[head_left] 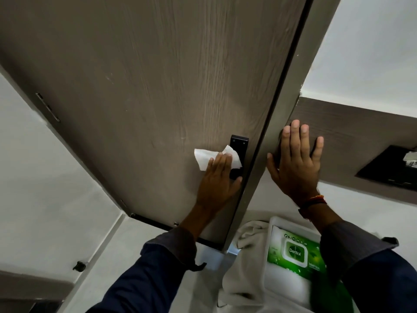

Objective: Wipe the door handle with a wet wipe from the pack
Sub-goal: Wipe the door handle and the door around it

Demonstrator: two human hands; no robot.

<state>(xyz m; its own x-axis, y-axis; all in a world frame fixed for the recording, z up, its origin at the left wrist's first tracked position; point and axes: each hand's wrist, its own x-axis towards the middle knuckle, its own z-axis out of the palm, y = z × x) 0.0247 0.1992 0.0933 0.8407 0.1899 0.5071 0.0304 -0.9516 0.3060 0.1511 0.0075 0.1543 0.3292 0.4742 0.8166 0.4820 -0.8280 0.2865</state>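
Observation:
A black door handle point(239, 143) is mounted near the right edge of a brown wooden door point(146, 86). My left hand point(217, 177) presses a white wet wipe point(204, 158) flat against the handle, hiding its lower part. My right hand point(295, 163) rests with spread fingers on the brown panel beside the door frame and holds nothing. The green and white wipe pack point(295, 251), lid shut, lies below on a white surface, partly behind my right sleeve.
A grey door frame point(270, 132) runs between my two hands. A beige cloth point(246, 267) lies beside and under the pack. A dark recessed panel point(388, 170) sits at the right. White walls flank the door; a small black doorstop point(79, 266) is at lower left.

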